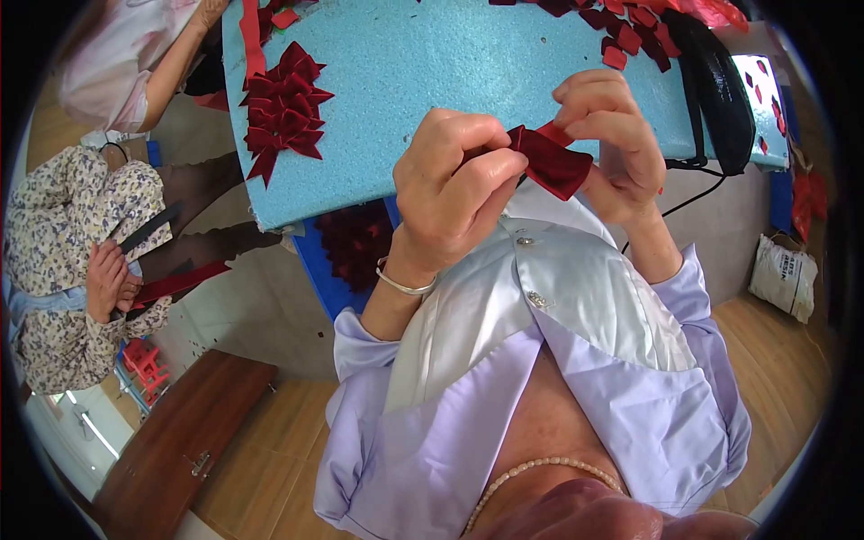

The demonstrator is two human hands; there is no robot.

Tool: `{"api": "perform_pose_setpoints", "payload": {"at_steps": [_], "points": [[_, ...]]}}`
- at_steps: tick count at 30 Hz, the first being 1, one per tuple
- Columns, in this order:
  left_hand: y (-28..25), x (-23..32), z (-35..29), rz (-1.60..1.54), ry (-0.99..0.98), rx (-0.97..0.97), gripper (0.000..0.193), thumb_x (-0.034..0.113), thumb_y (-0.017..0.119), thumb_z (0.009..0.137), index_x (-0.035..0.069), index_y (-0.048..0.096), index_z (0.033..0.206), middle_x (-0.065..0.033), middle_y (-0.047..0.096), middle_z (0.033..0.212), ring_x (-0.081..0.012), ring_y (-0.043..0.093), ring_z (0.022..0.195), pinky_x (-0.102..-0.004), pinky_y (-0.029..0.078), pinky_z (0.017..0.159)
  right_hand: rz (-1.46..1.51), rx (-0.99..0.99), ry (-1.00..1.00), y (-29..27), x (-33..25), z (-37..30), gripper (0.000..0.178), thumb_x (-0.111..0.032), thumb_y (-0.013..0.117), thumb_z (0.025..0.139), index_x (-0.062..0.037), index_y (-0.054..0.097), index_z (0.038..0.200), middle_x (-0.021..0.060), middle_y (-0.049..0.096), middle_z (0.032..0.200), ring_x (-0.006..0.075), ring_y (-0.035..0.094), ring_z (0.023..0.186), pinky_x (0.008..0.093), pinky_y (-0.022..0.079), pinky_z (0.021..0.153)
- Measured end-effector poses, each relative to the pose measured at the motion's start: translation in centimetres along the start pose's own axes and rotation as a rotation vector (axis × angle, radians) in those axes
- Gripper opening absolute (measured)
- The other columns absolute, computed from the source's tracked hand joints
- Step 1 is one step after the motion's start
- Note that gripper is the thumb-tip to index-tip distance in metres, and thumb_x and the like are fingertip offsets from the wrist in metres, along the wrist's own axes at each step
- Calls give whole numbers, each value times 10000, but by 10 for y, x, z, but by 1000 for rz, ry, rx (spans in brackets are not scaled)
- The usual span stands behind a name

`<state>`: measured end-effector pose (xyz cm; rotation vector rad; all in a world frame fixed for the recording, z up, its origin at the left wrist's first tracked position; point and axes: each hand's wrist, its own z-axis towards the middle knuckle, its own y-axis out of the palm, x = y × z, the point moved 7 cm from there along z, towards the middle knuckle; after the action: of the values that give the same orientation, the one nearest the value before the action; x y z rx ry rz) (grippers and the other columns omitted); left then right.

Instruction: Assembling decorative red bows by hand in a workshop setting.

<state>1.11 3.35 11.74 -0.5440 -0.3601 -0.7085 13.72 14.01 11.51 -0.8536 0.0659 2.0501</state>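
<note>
1. L hand (459,184) is pinching dk. red velvet ribbon piece (556,166) at its L end, thumb & forefinger together.
2. R hand (619,144) is clamping ribbon's R end, fingers curling; piece is spanning btwn hands, in front of chest.
3. Blue tabletop (468,63) is supporting red velvet bows (286,117), L side.
4. Loose red pieces (630,38) are lying at far R, near blk. bag (724,99).
5. Co-worker's hand (108,274) is resting at lap, L, near red strip (184,283).
</note>
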Motion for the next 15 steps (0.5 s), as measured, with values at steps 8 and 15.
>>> {"api": "perform_pose_setpoints", "payload": {"at_steps": [8, 15], "points": [[-2, -7, 6, -135, -158, -67, 287, -80, 744, 619, 32, 629, 857, -83, 614, 886, -240, 577, 745, -311, 455, 589, -43, -107, -62, 5, -6, 5, 269, 1, 650, 624, -3, 615, 890, 114, 582, 833, 291, 557, 783, 370, 474, 656], [-4, 4, 11, -24, -25, -122, 261, -51, 770, 612, 31, 636, 820, -76, 593, 844, -252, 572, 755, -328, 464, 629, -17, -71, -7, 6, -3, 2, 241, -30, 677, 627, 8, 625, 859, 117, 584, 828, 282, 561, 773, 360, 473, 658]]}}
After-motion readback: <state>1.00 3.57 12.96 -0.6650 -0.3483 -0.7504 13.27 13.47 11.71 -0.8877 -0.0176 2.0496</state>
